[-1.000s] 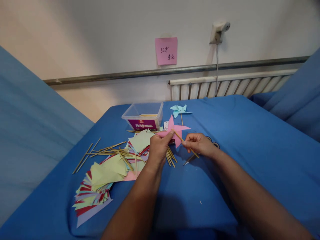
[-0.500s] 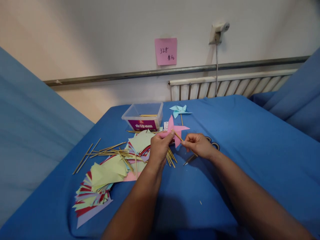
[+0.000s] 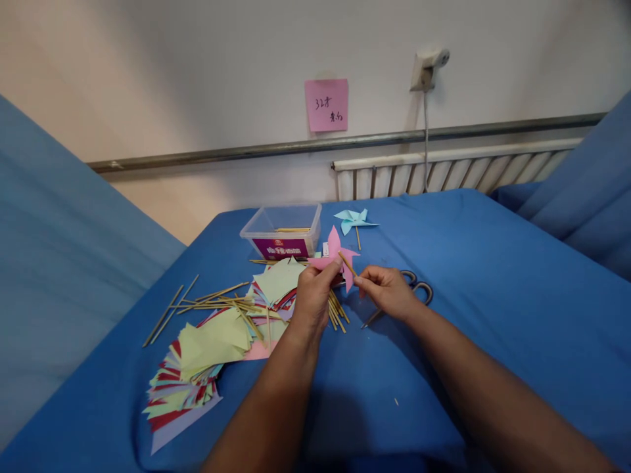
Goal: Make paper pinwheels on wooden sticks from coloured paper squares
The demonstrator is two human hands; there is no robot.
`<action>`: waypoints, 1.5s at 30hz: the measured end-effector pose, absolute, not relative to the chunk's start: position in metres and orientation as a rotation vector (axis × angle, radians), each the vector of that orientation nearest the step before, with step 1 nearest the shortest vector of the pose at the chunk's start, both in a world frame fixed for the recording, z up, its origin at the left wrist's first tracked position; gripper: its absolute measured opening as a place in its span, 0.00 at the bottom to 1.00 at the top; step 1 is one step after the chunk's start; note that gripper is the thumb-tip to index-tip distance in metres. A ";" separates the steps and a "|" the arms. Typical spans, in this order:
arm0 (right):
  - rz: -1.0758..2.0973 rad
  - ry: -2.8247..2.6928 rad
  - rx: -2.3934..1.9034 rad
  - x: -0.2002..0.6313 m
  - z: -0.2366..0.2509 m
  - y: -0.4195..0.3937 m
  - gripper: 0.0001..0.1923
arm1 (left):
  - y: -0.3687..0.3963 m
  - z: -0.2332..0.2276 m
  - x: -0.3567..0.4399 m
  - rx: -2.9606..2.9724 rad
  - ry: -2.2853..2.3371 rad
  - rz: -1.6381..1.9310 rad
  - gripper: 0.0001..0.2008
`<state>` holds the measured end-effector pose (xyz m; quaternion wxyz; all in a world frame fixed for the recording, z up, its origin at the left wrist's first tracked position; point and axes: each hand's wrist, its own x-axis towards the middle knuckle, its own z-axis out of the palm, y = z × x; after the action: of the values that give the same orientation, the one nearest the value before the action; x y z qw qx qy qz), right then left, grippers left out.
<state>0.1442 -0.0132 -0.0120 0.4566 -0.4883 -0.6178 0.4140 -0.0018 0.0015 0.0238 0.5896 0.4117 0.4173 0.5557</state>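
Note:
A pink paper pinwheel (image 3: 334, 244) is pinched in my left hand (image 3: 315, 286), thumb against its centre. My right hand (image 3: 387, 288) grips a thin wooden stick (image 3: 348, 264), whose far end meets the middle of the pinwheel by my left thumb. Whether the stick is fastened there I cannot tell. Scissors (image 3: 421, 289) lie on the table just beyond my right hand, their blades partly behind it. Past both hands rests a light blue pinwheel (image 3: 355, 218) with a stick on it.
A clear plastic tub (image 3: 282, 230) holding sticks stands at the back. To the left, stacks of coloured paper (image 3: 214, 341) fan out, with loose sticks (image 3: 217, 302) across them. More sticks (image 3: 338, 312) lie by my left wrist. The blue-covered table (image 3: 493, 276) meets a wall with a radiator (image 3: 458, 164).
My right hand has shifted slightly left with the stick, closer to my left hand. The pink pinwheel has turned a little in my left hand's grip.

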 end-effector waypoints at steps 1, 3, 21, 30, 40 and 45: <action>1.005 -1.517 -1.204 0.143 -0.013 -0.013 0.16 | 0.001 0.024 -0.002 0.970 0.962 1.288 0.14; 0.991 -1.499 -1.200 0.143 -0.015 -0.013 0.16 | 0.000 0.025 -0.002 0.999 0.946 1.283 0.15; 1.498 -1.211 -0.955 0.127 -0.018 -0.017 0.21 | 0.004 0.020 -0.003 0.908 0.976 1.344 0.20; 1.558 -1.198 -0.892 0.115 -0.027 -0.020 0.22 | 0.001 0.018 0.000 0.897 1.018 1.358 0.18; 1.538 -1.184 -0.895 0.113 -0.024 -0.020 0.22 | -0.001 0.020 0.001 0.835 0.976 1.319 0.16; 1.528 -1.222 -0.883 0.111 -0.026 -0.022 0.22 | -0.001 0.022 0.001 0.794 0.975 1.335 0.15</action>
<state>0.1113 -0.0216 -0.0262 0.4772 -0.3615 -0.5002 0.6256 0.0012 -0.0012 0.0216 0.6083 0.3438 0.4219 0.5778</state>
